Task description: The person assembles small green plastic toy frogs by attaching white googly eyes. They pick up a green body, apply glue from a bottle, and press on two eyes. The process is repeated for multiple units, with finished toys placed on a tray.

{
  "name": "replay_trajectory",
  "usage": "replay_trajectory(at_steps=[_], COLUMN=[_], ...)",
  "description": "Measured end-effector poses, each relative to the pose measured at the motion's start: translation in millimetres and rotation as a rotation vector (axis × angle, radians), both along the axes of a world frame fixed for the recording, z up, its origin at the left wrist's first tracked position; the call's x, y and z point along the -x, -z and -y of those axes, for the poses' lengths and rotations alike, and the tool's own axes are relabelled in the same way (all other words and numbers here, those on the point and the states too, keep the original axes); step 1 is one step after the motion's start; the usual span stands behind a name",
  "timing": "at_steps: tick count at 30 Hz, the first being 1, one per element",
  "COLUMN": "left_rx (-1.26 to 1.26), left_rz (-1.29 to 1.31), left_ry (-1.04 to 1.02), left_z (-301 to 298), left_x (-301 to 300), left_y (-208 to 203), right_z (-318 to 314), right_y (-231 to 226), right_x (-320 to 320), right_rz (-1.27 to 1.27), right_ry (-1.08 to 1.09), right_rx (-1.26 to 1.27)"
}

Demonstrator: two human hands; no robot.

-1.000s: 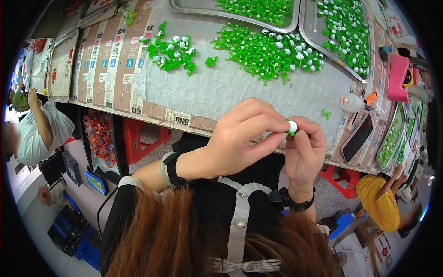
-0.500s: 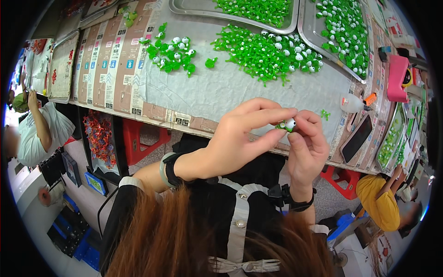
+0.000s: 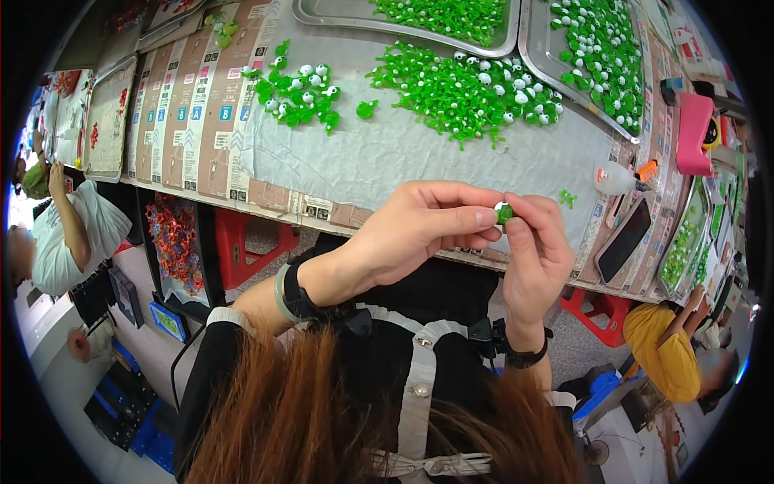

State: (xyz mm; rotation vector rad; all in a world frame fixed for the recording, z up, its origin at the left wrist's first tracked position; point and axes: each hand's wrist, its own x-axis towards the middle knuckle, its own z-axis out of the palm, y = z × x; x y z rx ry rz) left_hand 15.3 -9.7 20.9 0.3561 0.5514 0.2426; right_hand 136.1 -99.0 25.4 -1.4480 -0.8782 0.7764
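Observation:
A small green and white plastic figure piece is pinched between my two hands above the table's front edge. My left hand grips it with thumb and fingertips from the left. From the right, thumb and forefinger of my right hand close on the same piece, hiding part of it. Beyond my hands, a large heap of green pieces with white eyeballs lies on a pale sheet. A smaller cluster of eyed green pieces lies farther left, with one loose piece beside it.
Metal trays of green pieces line the far side. Rightward are a glue-like bottle, a dark phone, a pink tape dispenser and another tray. Co-workers sit at left and right. Red stools stand below.
The piece has been turned between my fingers, now showing more green than white. My left hand has shifted slightly, its fingers curled closer around the piece.

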Motion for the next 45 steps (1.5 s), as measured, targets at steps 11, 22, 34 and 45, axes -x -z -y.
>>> replay_trajectory(at_steps=[11,22,34,45], left_rx=[0.158,0.042,0.19,0.053], left_rz=[0.013,-0.018,0.139,0.147], left_ry=[0.024,-0.096,-0.098,-0.129], left_z=[-3.6,-11.4,-13.5,-11.6], left_x=[-0.4,6.8,19.5,19.5], left_y=[5.5,8.2,3.4,6.6], right_z=[1.6,7.6,14.4,23.8], right_y=[4.2,14.9,40.4,-8.4], right_x=[-0.9,-50.0,-136.6,-36.4], right_rz=[-0.033,0.28,0.173,-0.38], right_ry=[-0.013,0.643,0.541,0.143], right_rx=[0.022,-0.139,0.108,-0.013])
